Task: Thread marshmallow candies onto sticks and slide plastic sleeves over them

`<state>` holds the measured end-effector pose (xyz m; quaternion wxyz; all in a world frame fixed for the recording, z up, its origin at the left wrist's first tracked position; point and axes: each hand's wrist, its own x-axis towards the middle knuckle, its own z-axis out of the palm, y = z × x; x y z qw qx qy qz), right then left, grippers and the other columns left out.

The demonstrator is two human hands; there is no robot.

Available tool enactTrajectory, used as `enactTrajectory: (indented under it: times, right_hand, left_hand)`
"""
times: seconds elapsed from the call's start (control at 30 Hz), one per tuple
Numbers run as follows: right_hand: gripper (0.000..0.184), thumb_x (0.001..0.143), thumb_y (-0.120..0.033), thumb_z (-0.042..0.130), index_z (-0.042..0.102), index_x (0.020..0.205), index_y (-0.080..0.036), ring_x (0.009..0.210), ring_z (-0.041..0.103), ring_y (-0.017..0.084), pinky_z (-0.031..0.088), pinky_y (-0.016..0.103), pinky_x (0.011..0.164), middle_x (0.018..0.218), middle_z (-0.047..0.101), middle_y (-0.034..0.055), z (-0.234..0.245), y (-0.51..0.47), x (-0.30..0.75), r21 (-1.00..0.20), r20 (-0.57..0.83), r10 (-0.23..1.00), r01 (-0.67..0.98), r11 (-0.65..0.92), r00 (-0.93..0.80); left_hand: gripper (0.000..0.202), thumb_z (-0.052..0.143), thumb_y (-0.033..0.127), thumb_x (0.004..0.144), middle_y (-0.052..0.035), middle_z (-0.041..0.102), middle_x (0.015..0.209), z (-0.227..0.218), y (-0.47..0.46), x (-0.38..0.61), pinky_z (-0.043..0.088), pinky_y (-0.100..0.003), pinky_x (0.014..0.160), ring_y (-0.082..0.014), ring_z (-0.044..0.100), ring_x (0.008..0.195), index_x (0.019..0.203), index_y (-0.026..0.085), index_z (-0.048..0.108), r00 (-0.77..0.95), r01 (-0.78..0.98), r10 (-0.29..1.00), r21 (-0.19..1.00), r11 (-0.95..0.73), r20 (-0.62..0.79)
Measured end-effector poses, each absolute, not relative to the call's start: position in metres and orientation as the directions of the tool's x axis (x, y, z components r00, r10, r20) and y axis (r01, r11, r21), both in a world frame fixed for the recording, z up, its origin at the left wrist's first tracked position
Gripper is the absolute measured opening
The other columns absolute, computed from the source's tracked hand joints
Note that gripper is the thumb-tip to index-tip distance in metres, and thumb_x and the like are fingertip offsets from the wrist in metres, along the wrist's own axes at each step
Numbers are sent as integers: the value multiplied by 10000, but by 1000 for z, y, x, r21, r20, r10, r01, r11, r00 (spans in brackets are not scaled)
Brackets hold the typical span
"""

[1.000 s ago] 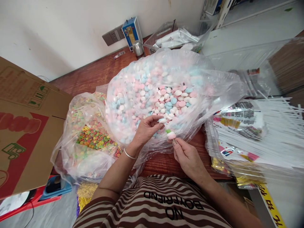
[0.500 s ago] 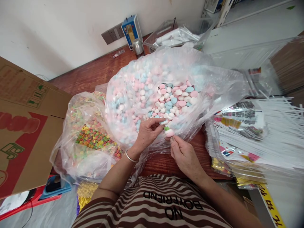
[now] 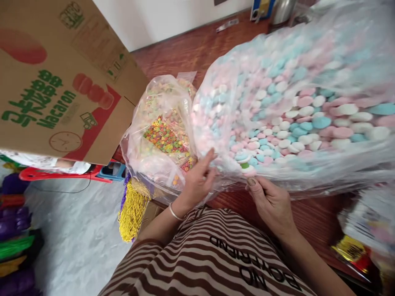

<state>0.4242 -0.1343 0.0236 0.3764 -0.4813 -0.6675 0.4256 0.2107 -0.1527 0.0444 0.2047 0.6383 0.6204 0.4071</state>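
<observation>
My right hand (image 3: 273, 203) pinches a small stack of candies (image 3: 245, 166) between thumb and fingers. The stack has a blue-and-white piece on top, a green one in the middle and a pink-and-white one below. Any stick through it is hidden. My left hand (image 3: 199, 181) is empty, its fingers apart, between two clear plastic bags. The large bag (image 3: 222, 123) lies open and is full of flat round candies (image 3: 296, 146) in pink, white and light blue. The smaller bag (image 3: 148, 160), to the left, holds ring-shaped candies (image 3: 163, 133) in orange, green, yellow and red.
A cardboard box (image 3: 92, 53) stands at the left, with a red handle-like object (image 3: 58, 174) below it. Gold bead strings (image 3: 134, 209) hang at the table's front edge. Wrapped packs (image 3: 370, 226) are at the right on the wooden table (image 3: 191, 49).
The view has swung left, bringing the box and floor further in. My left hand has come away from the stack toward the smaller bag, its fingers opened. My right hand keeps the stack.
</observation>
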Motion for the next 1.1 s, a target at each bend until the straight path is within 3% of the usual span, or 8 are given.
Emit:
enactTrajectory:
  times: [0.07,0.17,0.43,0.6,0.7,0.8,0.9,1.1]
  right_hand:
    - [404,1021,-410,488,497,666,-216,542,409,121,323,265,548,586,426,-39,24,-140,413,-934,109,937,289,211,-332]
    - [403,1020,-381,488,477,654,-214,537,395,111,315,259,547,586,401,-46,25,-146,398,-931,113,902,273,243,-416]
    - [412,1014,-392,479,436,642,-220,542,353,112,298,251,526,590,357,-50,25,-150,373,-922,70,875,305,240,-479]
    - [420,1014,-396,477,429,638,-218,549,359,111,305,248,537,592,365,-49,24,-152,366,-917,49,865,321,237,-499]
    - [420,1017,-387,467,410,637,-216,545,368,108,301,248,541,589,385,-50,20,-153,362,-910,37,849,333,246,-527]
    - [410,1016,-374,450,397,642,-214,541,391,107,294,250,549,579,415,-48,17,-154,356,-898,2,815,357,255,-579]
    - [394,1012,-371,434,407,652,-213,554,420,117,287,261,566,583,462,-37,15,-154,347,-879,-58,788,405,250,-613]
    - [373,1001,-379,415,435,667,-214,585,463,140,282,277,593,607,516,-17,9,-154,339,-854,-142,768,470,224,-625]
  left_hand:
    - [301,555,235,979,-92,758,1145,38,-170,170,565,-344,876,-185,702,940,1248,239,689,-273,742,904,670,-20,330]
    - [176,591,180,944,-74,757,981,21,-180,120,557,-339,849,-194,692,932,1012,210,750,-286,832,919,547,97,271]
    - [242,561,124,945,-93,723,1048,-22,-167,102,538,-362,918,-212,660,1042,1087,199,743,-135,878,974,478,31,184]
    - [151,601,139,923,-76,707,932,-26,-160,98,530,-352,882,-208,660,965,886,187,739,-164,851,974,522,60,155]
    - [57,678,200,875,-52,721,888,-24,-163,95,544,-335,825,-189,677,883,830,185,709,-329,614,940,777,139,91]
    - [212,793,354,776,-23,722,779,-19,-167,98,543,-281,650,-150,664,676,819,178,684,-412,94,895,969,227,-170]
    - [360,903,397,626,2,708,716,-12,-169,108,517,-232,575,-107,623,579,796,173,679,-362,-262,875,936,236,-322]
    - [359,945,350,560,18,703,685,0,-169,128,499,-206,537,-81,589,547,758,176,701,-337,-363,874,905,223,-350]
